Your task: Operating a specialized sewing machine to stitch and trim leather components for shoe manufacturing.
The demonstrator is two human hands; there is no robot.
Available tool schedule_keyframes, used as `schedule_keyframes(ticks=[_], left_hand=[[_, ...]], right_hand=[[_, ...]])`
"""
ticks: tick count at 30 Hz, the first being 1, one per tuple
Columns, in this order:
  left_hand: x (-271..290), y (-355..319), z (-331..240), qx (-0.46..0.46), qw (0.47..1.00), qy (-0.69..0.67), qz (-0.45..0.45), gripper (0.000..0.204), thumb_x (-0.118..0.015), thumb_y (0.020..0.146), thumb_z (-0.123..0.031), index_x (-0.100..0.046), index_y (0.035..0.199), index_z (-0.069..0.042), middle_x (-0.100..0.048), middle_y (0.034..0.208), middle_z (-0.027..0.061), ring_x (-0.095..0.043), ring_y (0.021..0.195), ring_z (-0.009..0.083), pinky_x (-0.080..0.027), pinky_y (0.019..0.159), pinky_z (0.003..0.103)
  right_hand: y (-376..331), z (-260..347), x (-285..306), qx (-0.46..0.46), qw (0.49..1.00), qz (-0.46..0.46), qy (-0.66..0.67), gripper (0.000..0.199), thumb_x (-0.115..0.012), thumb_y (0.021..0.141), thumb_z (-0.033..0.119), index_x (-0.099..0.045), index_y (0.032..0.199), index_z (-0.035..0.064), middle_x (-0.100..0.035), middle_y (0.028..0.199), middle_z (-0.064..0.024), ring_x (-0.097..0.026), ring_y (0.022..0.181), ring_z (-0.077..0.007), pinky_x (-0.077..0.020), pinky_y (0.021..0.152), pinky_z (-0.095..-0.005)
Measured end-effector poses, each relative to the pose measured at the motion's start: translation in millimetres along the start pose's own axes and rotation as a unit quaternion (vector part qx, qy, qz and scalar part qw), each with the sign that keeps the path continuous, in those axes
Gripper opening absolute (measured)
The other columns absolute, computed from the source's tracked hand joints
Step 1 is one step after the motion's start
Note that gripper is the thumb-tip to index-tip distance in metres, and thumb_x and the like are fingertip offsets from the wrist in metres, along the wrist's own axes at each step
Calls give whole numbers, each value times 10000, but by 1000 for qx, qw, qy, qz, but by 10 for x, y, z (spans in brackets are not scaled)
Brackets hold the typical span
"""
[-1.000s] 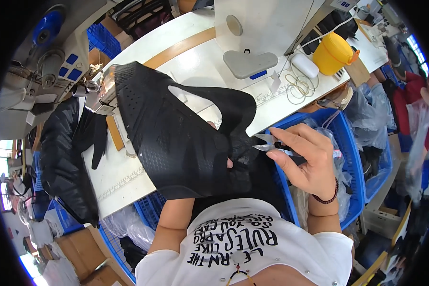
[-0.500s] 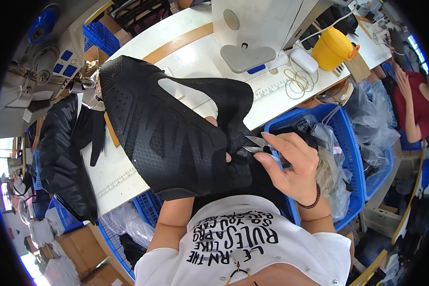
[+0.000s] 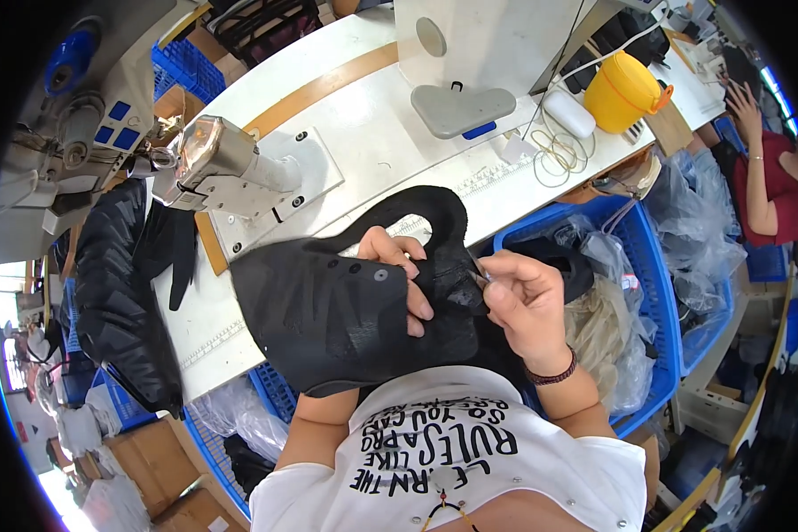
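Observation:
A black shoe upper (image 3: 328,310) with a curved, open collar lies across my lap and the near table edge. My left hand (image 3: 406,282) comes through from beneath it, fingers curled over its edge and gripping it. Thread snips are in my closed right hand (image 3: 532,310); only a bit of their metal shows by the fingertips, against the dark inner lining of the upper. On the left, a bundle of black uppers (image 3: 115,293) hangs over the table edge.
The sewing machine's metal post (image 3: 217,168) rises from the white table (image 3: 346,115). Behind stand a grey pad (image 3: 461,108) and a yellow bucket (image 3: 621,93). At my right is a blue crate (image 3: 661,310) with fabric and plastic bags. A co-worker's arm (image 3: 758,177) shows far right.
The upper has come lower and toward me, turned partly over, baring the machine post. My left fingers now show over its edge. My right hand has closed the snips, moving slightly left.

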State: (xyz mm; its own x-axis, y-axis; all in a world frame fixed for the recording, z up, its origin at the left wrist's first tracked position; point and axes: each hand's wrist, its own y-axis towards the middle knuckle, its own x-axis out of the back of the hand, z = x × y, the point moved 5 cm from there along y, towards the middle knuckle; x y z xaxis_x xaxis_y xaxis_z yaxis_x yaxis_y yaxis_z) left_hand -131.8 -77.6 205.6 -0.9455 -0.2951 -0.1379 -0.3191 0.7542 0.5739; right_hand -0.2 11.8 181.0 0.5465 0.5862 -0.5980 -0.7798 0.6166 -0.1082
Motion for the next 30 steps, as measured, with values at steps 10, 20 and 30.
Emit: schedule_keyframes(ticks=[10,20,30], left_hand=[[86,7,-28,-83,996,21,20,202,-604,700,-338,-623,619,-155,-627,665,-69,-416,950,107,-289,885,344],[56,7,-35,-137,987,22,83,173,-642,721,-306,-668,833,-176,-660,868,-66,-422,1038,96,-245,924,309],[80,26,-64,-203,973,40,102,166,-625,738,-287,-674,848,-173,-664,899,-42,-445,1016,105,-247,909,311]], right_hand=[[-54,496,-146,255,820,31,-511,254,-722,691,119,-633,899,3,-559,675,-59,-485,530,-114,-346,456,-206],[-101,513,-193,297,800,22,-521,268,-733,685,134,-628,887,-8,-569,685,-82,-522,543,-145,-396,468,-223],[-101,493,-179,293,815,18,-500,273,-739,675,116,-637,902,3,-563,671,-62,-435,480,-90,-318,419,-205]])
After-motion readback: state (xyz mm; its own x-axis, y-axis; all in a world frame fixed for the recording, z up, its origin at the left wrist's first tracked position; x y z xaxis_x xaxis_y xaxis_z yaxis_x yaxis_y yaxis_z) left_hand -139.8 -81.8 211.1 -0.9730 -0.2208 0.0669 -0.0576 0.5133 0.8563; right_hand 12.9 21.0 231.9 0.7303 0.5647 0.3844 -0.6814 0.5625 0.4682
